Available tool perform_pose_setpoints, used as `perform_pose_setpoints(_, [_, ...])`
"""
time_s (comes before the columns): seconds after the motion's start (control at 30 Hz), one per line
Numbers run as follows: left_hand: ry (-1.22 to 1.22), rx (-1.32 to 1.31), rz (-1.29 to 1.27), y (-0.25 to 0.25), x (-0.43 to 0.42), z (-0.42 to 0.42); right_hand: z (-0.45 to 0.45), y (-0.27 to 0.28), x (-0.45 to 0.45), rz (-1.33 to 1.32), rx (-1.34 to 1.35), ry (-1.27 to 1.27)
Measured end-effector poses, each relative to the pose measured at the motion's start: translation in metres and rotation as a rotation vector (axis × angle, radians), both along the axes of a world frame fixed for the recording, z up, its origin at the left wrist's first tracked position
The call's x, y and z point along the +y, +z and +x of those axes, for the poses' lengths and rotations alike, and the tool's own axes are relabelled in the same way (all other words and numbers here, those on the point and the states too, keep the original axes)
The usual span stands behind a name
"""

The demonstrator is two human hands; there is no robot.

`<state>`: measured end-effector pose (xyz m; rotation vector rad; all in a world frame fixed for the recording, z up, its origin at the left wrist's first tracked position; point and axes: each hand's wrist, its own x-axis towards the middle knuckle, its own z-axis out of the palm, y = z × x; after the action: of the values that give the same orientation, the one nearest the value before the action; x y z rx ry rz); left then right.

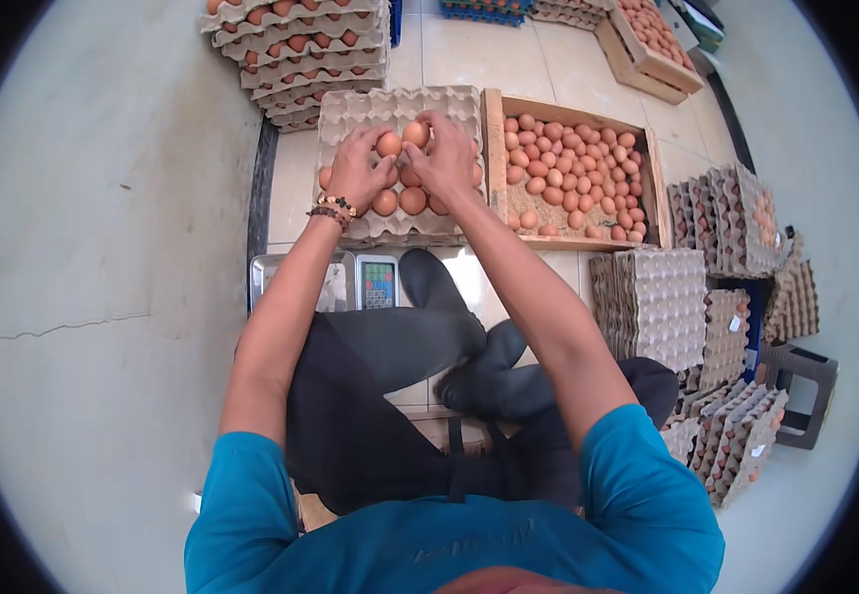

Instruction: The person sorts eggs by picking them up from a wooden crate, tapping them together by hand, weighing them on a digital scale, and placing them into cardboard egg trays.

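A grey pulp egg tray (350, 106) lies in front of me, with brown eggs in its nearer rows and bare cups at its far side. Over its middle, my left hand (358, 170), with beaded bracelets at the wrist, is closed round a brown egg (389, 145). Close beside it, my right hand (444, 158) has its fingers wrapped round another brown egg (415, 134). Both hands partly cover the eggs beneath them. Just right of the tray, a wooden crate (494, 148) holds many loose eggs on straw-coloured bedding.
Filled egg trays are stacked (315, 49) at the back left. A scale (378, 282) sits below the tray, near my legs. Stacked empty trays (662, 302) stand at the right, with more filled trays (731, 218) beyond. Another egg crate (637, 64) is at the back right.
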<state>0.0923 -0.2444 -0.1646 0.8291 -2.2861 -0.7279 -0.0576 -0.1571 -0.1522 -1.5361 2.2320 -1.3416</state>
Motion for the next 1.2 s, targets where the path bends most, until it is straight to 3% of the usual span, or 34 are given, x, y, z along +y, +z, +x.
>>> perform_pose_setpoints(0.13, [-0.001,-0.041,0.156,-0.015,-0.013,-0.004,-0.011,-0.021,-0.012,0.208,0.221,0.111])
perform_pose_setpoints(0.33, [0.056,-0.102,-0.078,-0.030,-0.018,-0.005,-0.018,-0.021,-0.017,0.219,0.334,0.103])
perform_pose_setpoints(0.43, [0.082,0.007,0.037,-0.033,-0.019,-0.010,-0.021,-0.021,-0.005,-0.010,0.214,0.052])
perform_pose_setpoints(0.6, [0.062,-0.035,0.154,-0.033,-0.021,-0.005,-0.051,-0.015,0.064,-0.319,-0.004,-0.110])
perform_pose_setpoints(0.67, [0.057,-0.047,0.102,-0.026,-0.017,-0.005,-0.079,-0.029,0.106,-0.289,0.019,-0.263])
perform_pose_setpoints(0.77, [-0.017,0.010,-0.098,-0.031,-0.012,-0.006,-0.127,-0.069,0.169,-0.147,-0.216,-0.491])
perform_pose_setpoints(0.9, [-0.010,-0.133,0.099,-0.020,-0.009,-0.007,-0.175,-0.101,0.234,0.066,-0.300,-0.686])
perform_pose_setpoints(0.93, [-0.014,-0.147,0.044,-0.018,-0.006,-0.008,-0.183,-0.107,0.235,0.103,-0.329,-0.694])
perform_pose_setpoints(1.03, [0.003,-0.207,-0.089,-0.005,0.009,-0.011,-0.216,-0.133,0.217,0.146,-0.110,-0.616])
perform_pose_setpoints(1.1, [0.042,-0.272,-0.110,0.018,0.028,-0.011,-0.244,-0.143,0.195,0.306,-0.116,-0.429])
perform_pose_setpoints(1.2, [-0.092,-0.224,0.004,0.082,0.074,-0.009,-0.276,-0.161,0.151,0.643,0.054,-0.343])
